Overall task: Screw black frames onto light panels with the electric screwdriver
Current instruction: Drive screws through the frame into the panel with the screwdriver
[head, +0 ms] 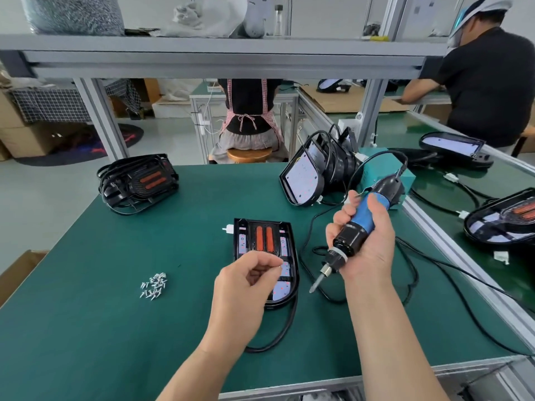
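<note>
Left hand (249, 280) pinches a small screw (279, 266) over the near end of the light panel (281, 291), which sits mid-mat with the black frame (294, 256) on it. Right hand (362, 241) grips the electric screwdriver (357, 225), bit angled down-left, tip just off the frame's right rim. Loose screws (155, 285) are piled to the left. We can't read the wall sheets (419, 7), too blurred. Cardboard box (20, 270) sits by the table's left edge, contents hidden. Open green mat (115, 328) runs to the near edge.

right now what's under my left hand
The left hand, pinching what looks like a screw, hangs over the framed light panel on the green mat. It hides the panel's lower left part.
</note>
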